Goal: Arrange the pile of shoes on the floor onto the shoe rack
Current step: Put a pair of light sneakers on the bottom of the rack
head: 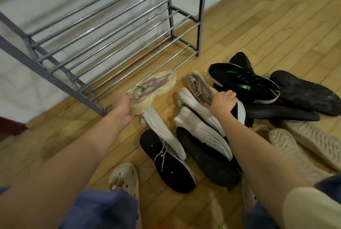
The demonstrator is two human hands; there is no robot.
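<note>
Here, a cream sneaker (153, 90) is gripped at its heel by the left hand (122, 108), fingers curled round it, just in front of the shoe rack (118, 31), whose lowest rails are seen bare. Its mate (201, 87) is clasped at the heel by the right hand (222, 102), fingers wrapped over it, on top of the pile of shoes (221, 127) on the floor (276, 26). A slip is judged likely: each shoe is held by one end only, and the toe could be caught between the rails. The white sneakers (201, 129) beneath could be dragged along.
</note>
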